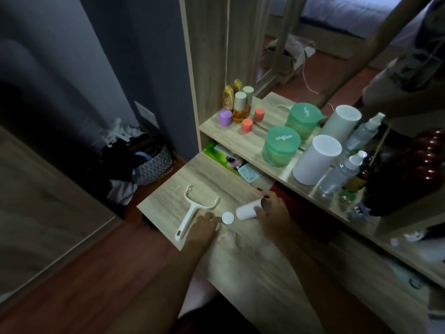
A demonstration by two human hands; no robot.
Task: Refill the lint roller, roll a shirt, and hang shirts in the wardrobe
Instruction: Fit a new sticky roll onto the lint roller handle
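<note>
Lint roller handle (192, 213) lies flat on the table (240, 256), empty fork pointing away toward the shelf (240, 138), long axis running near-left to far-right. Just right of it: white end cap (227, 217), then refill roll (250, 210) on its side. Right hand (271, 208) grips the roll. Left hand (207, 221) beside the handle, fingertips at the cap; can't tell its grasp.

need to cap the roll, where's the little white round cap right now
In the head view the white round cap lies flat on the wooden tabletop, between the left hand and the lint roll in the right hand.
</note>
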